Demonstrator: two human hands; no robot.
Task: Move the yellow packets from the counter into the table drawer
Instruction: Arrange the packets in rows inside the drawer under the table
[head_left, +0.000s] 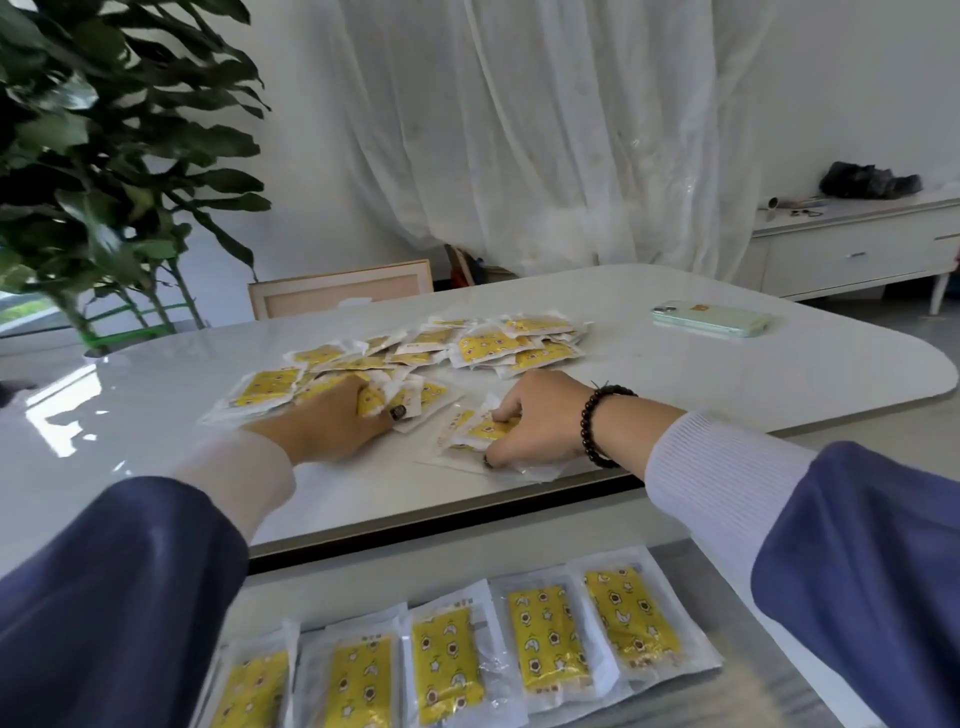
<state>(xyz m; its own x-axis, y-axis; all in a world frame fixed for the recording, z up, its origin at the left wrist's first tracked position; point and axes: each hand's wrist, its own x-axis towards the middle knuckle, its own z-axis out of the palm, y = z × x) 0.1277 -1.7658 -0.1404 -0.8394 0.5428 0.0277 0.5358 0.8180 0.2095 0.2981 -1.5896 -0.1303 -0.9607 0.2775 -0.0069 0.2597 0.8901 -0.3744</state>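
The left hand (332, 421) has its fingers curled down into the near end of the heap of yellow packets (415, 353), its grip closed round one crumpled packet (370, 400) bunched between the fingertips and thumb. The right hand (535, 421) also curls its fingers, pinching a small stack of packets (480, 431) that lies close to the near edge of the surface (675, 374); a dark bead bracelet (597, 421) circles that wrist.

The packets are flat rectangular pouches of clear, crinkly plastic with a yellow patterned panel inside. Those on the glossy white surface are scattered loosely across its middle, overlapping and pointing every way. Below the near edge, the open drawer (769, 691) holds a row of five packets (540, 639) side by side, their long axes running from the front of the drawer toward the surface, edges slightly overlapping.

A pale green phone (711, 318) lies toward the far right corner of the surface, well apart from the heap
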